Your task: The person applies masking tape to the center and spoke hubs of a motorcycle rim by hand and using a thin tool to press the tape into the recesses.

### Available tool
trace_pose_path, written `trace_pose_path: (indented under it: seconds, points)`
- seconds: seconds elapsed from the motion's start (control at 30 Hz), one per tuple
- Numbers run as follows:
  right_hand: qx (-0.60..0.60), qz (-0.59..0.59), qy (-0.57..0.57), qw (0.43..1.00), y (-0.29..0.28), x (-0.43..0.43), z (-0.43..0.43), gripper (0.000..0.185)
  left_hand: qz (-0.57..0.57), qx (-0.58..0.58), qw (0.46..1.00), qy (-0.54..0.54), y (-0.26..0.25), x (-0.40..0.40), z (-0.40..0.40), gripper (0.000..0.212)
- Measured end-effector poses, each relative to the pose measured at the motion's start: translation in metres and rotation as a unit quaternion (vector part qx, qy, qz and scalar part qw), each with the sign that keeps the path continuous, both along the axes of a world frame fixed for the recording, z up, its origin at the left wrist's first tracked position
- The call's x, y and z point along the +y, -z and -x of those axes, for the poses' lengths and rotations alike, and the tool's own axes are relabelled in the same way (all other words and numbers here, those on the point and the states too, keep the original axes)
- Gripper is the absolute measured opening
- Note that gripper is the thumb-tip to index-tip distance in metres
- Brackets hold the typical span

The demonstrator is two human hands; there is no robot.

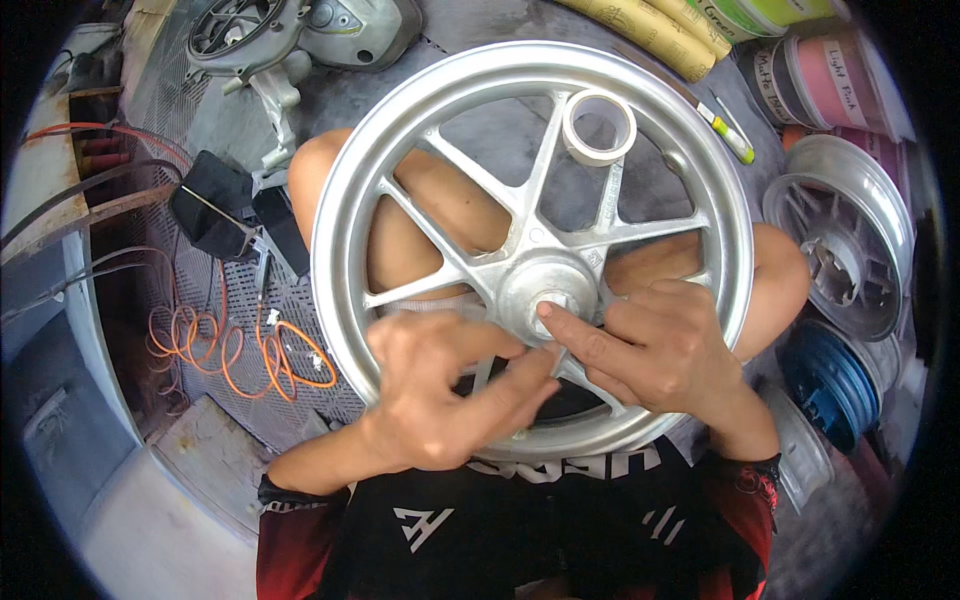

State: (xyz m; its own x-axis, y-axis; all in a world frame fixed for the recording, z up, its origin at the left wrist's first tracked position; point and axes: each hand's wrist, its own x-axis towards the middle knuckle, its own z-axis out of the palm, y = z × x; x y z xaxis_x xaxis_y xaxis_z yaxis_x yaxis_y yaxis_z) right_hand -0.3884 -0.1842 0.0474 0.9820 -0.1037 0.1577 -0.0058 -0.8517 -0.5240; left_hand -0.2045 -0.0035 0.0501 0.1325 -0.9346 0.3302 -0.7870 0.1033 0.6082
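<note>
A silver cast motorcycle wheel rim (480, 169) lies across the person's crossed legs. White tape (561, 299) covers part of the opening in its hub (517, 279). My right hand (649, 352) rests over the lower right spokes, its index finger extended onto the taped hub and its other fingers curled. Blurred by motion, my left hand (450, 394) is just left of the hub with thumb and fingertips brought close together. Whether anything is between those fingertips cannot be made out. A roll of white masking tape (581, 151) sits on the upper spokes against the rim.
Upper left are a grey engine casing (367, 34), a black box (214, 202) and a coiled orange hose (277, 360) on perforated matting. To the right stand another silver wheel (896, 217), a blue wheel (829, 382), labelled paint tubs (817, 79), brown paper rolls (652, 34) and a green-handled cutter (731, 139).
</note>
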Motion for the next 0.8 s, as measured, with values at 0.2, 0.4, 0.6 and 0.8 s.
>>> trace_pose_path:
  seconds: [0.2, 0.4, 0.6, 0.8]
  points:
    - [-0.008, 0.011, 0.003, 1.000, 0.002, 0.001, 0.000, 0.054, -0.047, -0.003, 0.998, -0.046, 0.009, 0.004, -0.002, 0.043]
    - [-0.014, -0.004, 0.019, 1.000, 0.004, 0.002, 0.001, 0.062, -0.069, -0.039, 0.996, -0.026, 0.004, -0.002, 0.000, 0.046]
    - [-0.018, -0.028, 0.020, 0.999, 0.001, 0.002, -0.003, 0.063, -0.047, -0.020, 0.998, -0.044, 0.012, -0.002, 0.008, 0.038]
    - [-0.007, 0.007, -0.026, 1.000, -0.003, -0.003, -0.006, 0.049, -0.003, 0.019, 1.000, -0.019, 0.006, 0.007, 0.002, 0.038]
